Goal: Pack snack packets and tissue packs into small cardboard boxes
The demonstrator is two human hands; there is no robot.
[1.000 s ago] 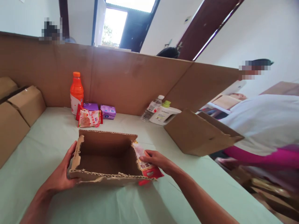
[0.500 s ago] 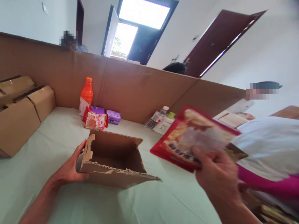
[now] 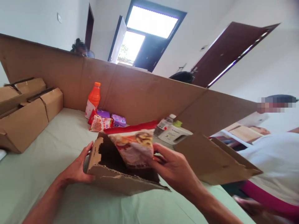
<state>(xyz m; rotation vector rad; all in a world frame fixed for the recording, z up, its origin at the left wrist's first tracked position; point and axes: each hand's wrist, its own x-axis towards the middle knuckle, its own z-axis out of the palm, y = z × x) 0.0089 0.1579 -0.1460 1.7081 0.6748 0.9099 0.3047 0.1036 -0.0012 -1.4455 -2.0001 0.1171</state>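
My left hand (image 3: 78,165) grips the left end of an open cardboard box (image 3: 126,183), thumb on the near side and fingers on the far side. The box's torn edge faces up. In my right hand (image 3: 174,166) is a red and white food packet (image 3: 135,143), pinched at its right edge. The packet is tilted over the box opening, its lower part inside the rim. Much of the box's inside is hidden behind it.
Behind the box stand an orange drink bottle (image 3: 93,99), a small red-white snack packet (image 3: 101,123) and purple packs (image 3: 118,120). A clear bottle (image 3: 164,124) and white jug (image 3: 174,135) lie further right. Cardboard boxes (image 3: 30,121) flank the left; another box (image 3: 215,158) is at right, near a person (image 3: 268,165).
My right hand has carried the packet left, from the right side to over the box opening. My left hand stays on the box. The view has shifted slightly.
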